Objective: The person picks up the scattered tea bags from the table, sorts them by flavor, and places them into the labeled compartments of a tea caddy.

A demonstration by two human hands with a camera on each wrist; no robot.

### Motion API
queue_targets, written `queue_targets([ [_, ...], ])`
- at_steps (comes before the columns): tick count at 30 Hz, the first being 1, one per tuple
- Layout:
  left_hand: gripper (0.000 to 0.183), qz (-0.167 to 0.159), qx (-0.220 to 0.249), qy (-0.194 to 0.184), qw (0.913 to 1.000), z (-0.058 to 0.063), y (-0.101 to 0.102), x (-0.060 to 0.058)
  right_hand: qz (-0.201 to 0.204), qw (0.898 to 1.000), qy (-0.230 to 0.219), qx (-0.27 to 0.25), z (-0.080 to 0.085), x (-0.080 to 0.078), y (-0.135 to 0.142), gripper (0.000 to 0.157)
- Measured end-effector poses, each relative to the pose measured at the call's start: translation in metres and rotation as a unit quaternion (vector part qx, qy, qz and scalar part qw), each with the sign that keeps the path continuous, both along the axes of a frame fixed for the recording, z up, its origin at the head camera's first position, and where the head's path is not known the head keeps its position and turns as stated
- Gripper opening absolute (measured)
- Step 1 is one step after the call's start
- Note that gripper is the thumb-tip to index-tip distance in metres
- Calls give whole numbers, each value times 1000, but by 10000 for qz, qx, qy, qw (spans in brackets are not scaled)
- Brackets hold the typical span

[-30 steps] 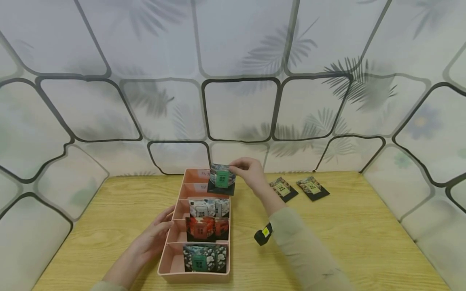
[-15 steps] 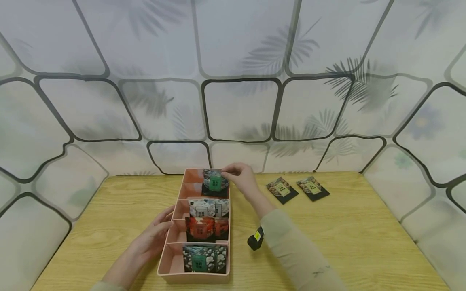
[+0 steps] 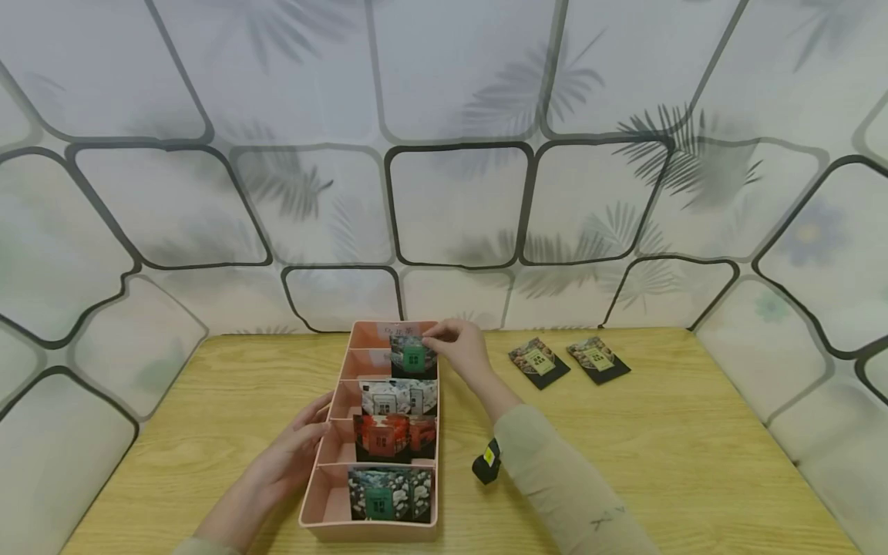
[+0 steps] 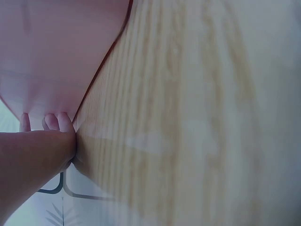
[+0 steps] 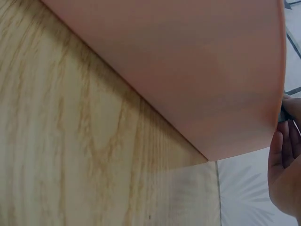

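Note:
A pink divided box [image 3: 321, 493] stands on the table, with several compartments in a row. My right hand [image 3: 461, 351] pinches the top right corner of a dark tea sachet [image 3: 414, 358] with a green label; the sachet's lower part is in the second compartment from the back. In the right wrist view the fingers [image 5: 285, 146] are at the box's rim. My left hand [image 3: 291, 455] rests against the box's left side, its fingertips [image 4: 64, 121] touching the outer wall. White sachets [image 3: 385, 398], red sachets [image 3: 381, 437] and black floral sachets [image 3: 378, 495] stand in the nearer compartments.
Two dark sachets with yellow labels, a left one [image 3: 539, 362] and a right one [image 3: 598, 359], lie on the wooden table [image 3: 666, 447] right of the box. A patterned cloth wall [image 3: 458, 208] rises behind and at both sides.
My right hand has moved left with the green-labelled sachet and lowered it into the second compartment from the back. My left hand and the box have stayed in place.

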State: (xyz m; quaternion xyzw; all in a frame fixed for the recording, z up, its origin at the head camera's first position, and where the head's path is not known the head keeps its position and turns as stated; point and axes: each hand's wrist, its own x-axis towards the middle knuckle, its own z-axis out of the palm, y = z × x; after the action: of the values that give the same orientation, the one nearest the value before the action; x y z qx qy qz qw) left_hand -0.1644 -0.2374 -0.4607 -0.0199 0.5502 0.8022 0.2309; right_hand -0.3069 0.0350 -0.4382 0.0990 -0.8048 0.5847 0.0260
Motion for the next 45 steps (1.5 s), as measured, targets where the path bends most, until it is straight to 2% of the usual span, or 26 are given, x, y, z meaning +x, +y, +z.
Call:
queue_targets([
  [9, 43, -73, 107, 104, 9999, -1, 0, 1, 84, 9986, 196, 479, -3, 3, -1, 5],
  [25, 51, -106, 54, 89, 9999, 0, 0, 1, 160, 9954, 407, 857, -5, 3, -1, 7],
  [33, 47, -97, 55, 102, 9999, 1, 0, 1, 150, 9974, 206, 670, 0, 3, 0, 10],
  [38, 46, -101, 114, 91, 9998, 2, -1, 1, 302, 9984, 41, 482, 5, 2, 4, 13],
  [45, 45, -84, 110, 94, 9999, 3, 0, 0, 439, 9977, 42, 517, 9, -3, 14, 18],
])
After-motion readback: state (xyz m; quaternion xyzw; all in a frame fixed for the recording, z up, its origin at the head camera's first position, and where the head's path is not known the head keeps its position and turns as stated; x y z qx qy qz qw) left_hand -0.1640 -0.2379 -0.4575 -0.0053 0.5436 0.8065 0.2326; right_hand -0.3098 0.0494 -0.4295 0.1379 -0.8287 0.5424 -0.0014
